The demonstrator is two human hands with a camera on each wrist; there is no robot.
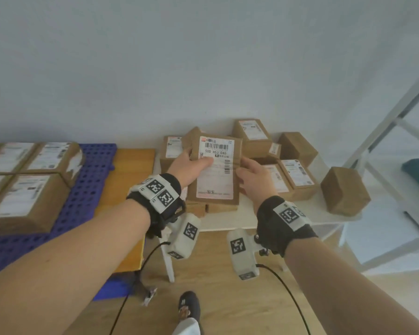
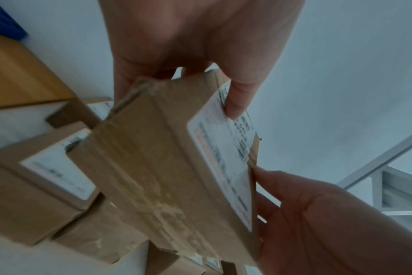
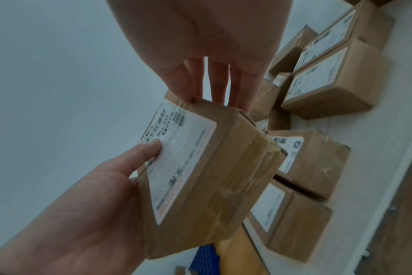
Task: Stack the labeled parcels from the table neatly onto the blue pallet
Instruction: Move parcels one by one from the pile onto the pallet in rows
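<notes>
Head view: the left hand (image 1: 188,166) clamps the left edge of the held parcel (image 1: 215,175), thumb laid on its white label (image 1: 215,165), fingers hidden behind the box. The right hand (image 1: 254,177) steadies the parcel's right edge; the right wrist view shows its fingers straight against the far end, not curled round it. The parcel is lifted, label up, above the remaining parcels (image 1: 295,175) on the white table (image 1: 300,216). To do this step well, judged from these views: keep the label facing up, support both edges, carry the box level toward the blue pallet (image 1: 87,189) left of the left hand, and set it square against the stacked parcels (image 1: 27,197) already there, edges flush. Left of the left hand lies the pallet on a wooden floor; between pallet and table sits an orange board (image 1: 128,175). Under and beyond both hands stands the table against a plain pale wall (image 1: 203,68). Right of the right hand is a white shelf frame (image 1: 397,122).
</notes>
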